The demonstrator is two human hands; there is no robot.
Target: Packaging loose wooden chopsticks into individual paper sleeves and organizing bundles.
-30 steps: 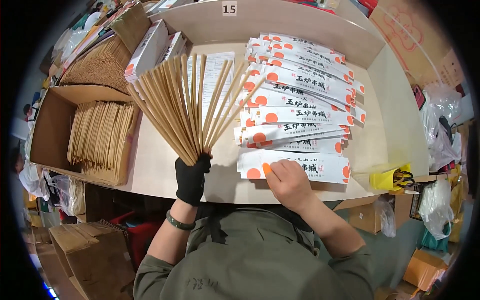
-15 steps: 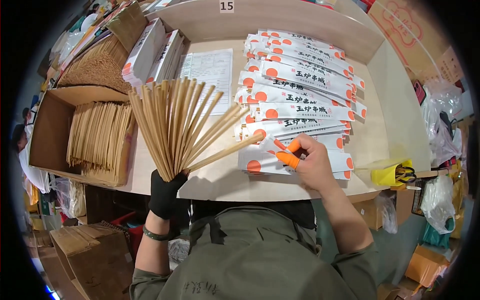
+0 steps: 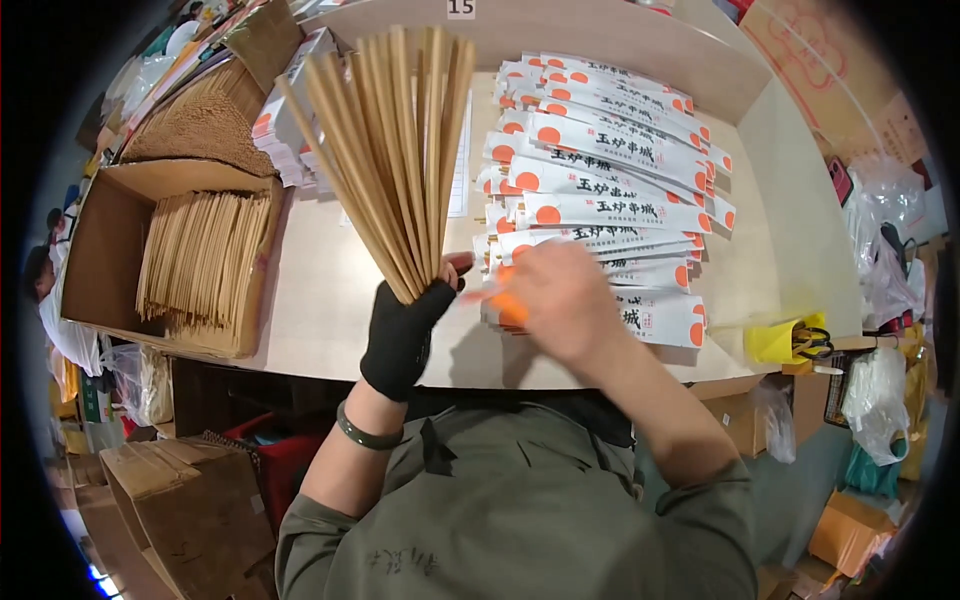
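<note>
A fanned bundle of wooden chopsticks (image 3: 405, 150) stands upright in my left hand (image 3: 403, 338), which wears a black fingerless glove and is closed round their lower ends. Just to its right, my right hand (image 3: 565, 300) is smeared by motion, with orange finger covers on its fingertips. A small reddish streak shows at those fingertips, too blurred to make out. Under and beyond the right hand lies a stack of white paper chopstick sleeves (image 3: 610, 210) with orange dots. Some sleeves have wooden ends showing at their left.
At the left, an open cardboard box (image 3: 105, 250) holds packed thin brown-edged pieces. Behind it are more brown bundles (image 3: 195, 120) and stacked white sleeves (image 3: 290, 125). A printed sheet (image 3: 458, 180) lies partly behind the chopsticks. A yellow holder with scissors (image 3: 785, 340) sits at the right edge.
My left hand has moved right and tilted the chopsticks more upright, and their fan has narrowed. My right hand has moved left from the near sleeves toward my left hand.
</note>
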